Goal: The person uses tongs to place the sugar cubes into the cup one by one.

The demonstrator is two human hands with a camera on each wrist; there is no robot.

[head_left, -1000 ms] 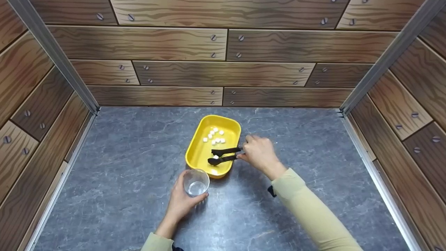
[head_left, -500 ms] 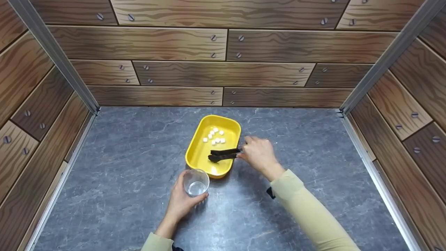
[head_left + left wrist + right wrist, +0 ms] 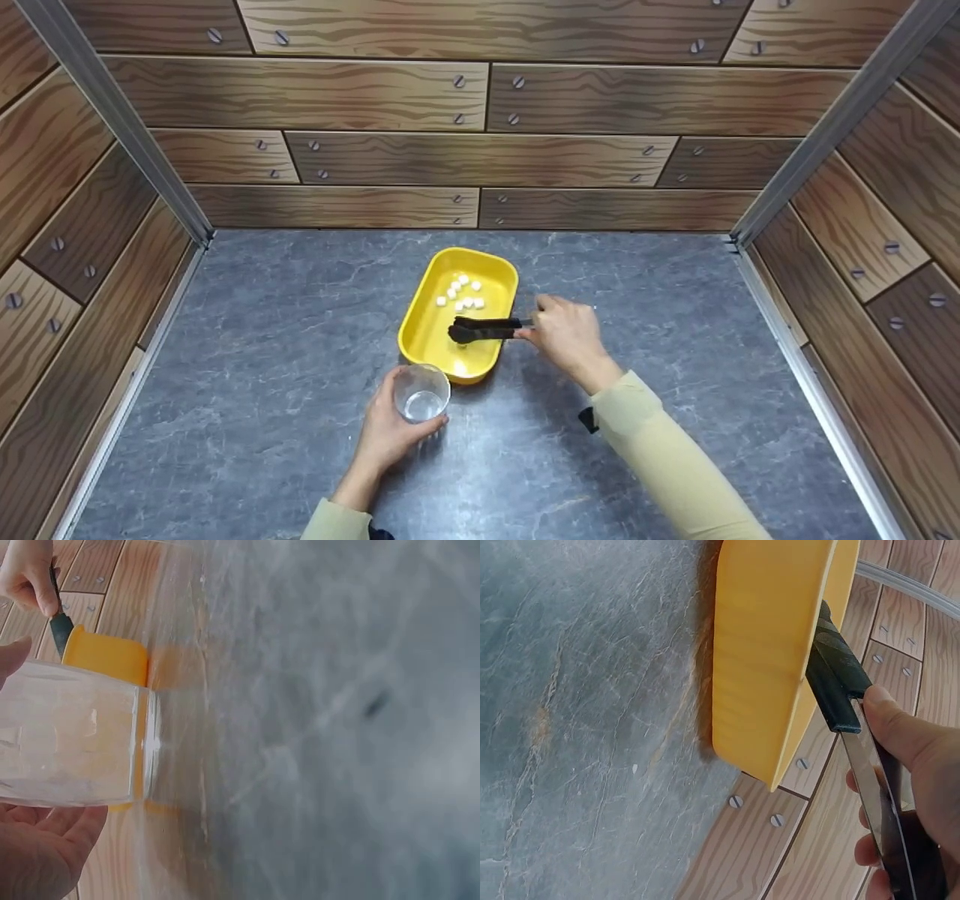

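In the head view my left hand (image 3: 384, 431) holds a clear cup (image 3: 422, 394) upright at the near left corner of a yellow tray (image 3: 426, 337). The left wrist view shows the cup (image 3: 75, 735) with thumb and fingers on opposite sides; its base is near or on the tabletop. My right hand (image 3: 568, 335) grips tongs (image 3: 487, 328) with black tips and metal arms, reaching over the tray's right rim. The tips lie close together inside the tray. Whether a cube is between them is hidden. Several small white cubes (image 3: 469, 302) lie in the tray's far half.
A grey marbled tabletop (image 3: 285, 360) surrounds the tray. Wood-patterned walls (image 3: 480, 157) enclose it at the back and on both sides, with metal posts (image 3: 817, 127) at the corners.
The tong tips have closed together over the spot where a single white cube lay, then shifted slightly upward in the view. My right hand moved slightly right; the left hand and cup stayed put.
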